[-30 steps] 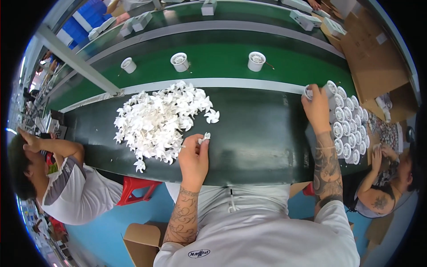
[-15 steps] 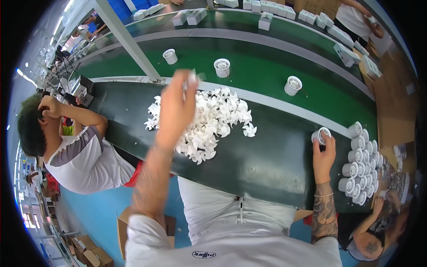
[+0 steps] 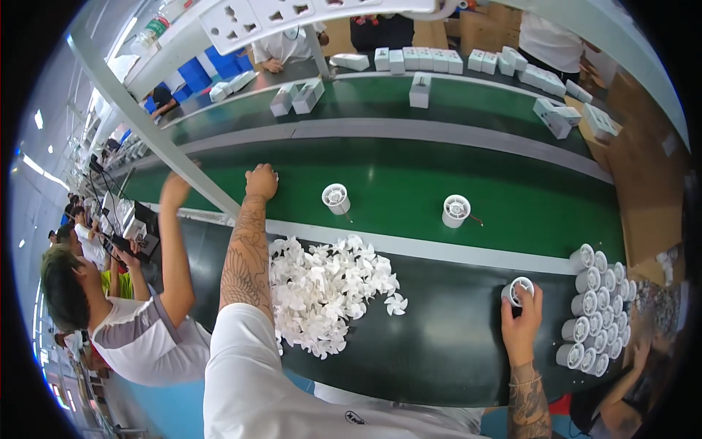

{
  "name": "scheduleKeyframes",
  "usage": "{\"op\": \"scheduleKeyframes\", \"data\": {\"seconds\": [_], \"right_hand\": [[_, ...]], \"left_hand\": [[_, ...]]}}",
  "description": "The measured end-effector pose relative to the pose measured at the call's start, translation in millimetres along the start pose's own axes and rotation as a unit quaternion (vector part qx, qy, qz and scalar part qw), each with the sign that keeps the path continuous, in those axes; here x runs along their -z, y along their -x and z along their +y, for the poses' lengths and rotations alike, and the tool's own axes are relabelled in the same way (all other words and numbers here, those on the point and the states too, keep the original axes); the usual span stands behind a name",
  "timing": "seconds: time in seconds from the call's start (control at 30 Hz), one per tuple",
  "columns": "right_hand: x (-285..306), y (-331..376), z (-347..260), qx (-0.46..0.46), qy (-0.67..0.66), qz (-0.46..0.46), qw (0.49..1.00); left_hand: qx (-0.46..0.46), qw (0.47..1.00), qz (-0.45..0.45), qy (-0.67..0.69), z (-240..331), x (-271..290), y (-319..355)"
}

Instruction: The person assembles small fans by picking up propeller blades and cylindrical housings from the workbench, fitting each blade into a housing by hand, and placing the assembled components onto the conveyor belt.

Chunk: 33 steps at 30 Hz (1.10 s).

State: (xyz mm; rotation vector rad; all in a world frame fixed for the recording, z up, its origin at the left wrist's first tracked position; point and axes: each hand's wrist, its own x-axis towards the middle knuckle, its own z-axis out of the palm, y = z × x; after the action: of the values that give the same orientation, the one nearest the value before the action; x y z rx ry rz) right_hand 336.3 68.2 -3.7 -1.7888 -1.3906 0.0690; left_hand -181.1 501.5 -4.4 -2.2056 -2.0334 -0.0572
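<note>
As right grip [image 3: 521, 327] holds cup [image 3: 516, 291], spokes [image 3: 520, 286] show inside.

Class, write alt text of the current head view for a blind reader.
A person's left hand reaches over a green belt while the right hand grips a white cup; white bladed pieces lie heaped beside the left forearm, and more cups cluster at right.

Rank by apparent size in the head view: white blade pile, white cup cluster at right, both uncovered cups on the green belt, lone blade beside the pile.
Blade pile (largest)
Cup cluster
Left belt cup, right belt cup: too alike to rank
Lone blade (smallest)
</note>
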Motion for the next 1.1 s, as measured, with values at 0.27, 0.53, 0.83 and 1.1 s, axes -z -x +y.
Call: {"op": "scheduleKeyframes", "data": {"seconds": [0.27, 0.53, 0.83, 1.1], "right_hand": [[-6, -12, -5, -0.008, -0.009, -0.011, 1.0], [0, -3, -2, -0.023, -0.019, 0.002, 1.0], [1, 15, -88, -0.264, -0.653, -0.076, 0.706], [12, 24, -150, -0.358, -0.709, -0.256, 0.551]], "left_hand": [[-0.087, 0.983, 0.151, -0.063, -11, 0, 32], [-0.185, 0.921, 0.216, 0.266, 138, 170, 183], [-0.098, 0.592, -0.038, 0.799, 234, 158, 370], [-0.244, 0.793, 0.101, 0.549, 251, 166, 396]]}}
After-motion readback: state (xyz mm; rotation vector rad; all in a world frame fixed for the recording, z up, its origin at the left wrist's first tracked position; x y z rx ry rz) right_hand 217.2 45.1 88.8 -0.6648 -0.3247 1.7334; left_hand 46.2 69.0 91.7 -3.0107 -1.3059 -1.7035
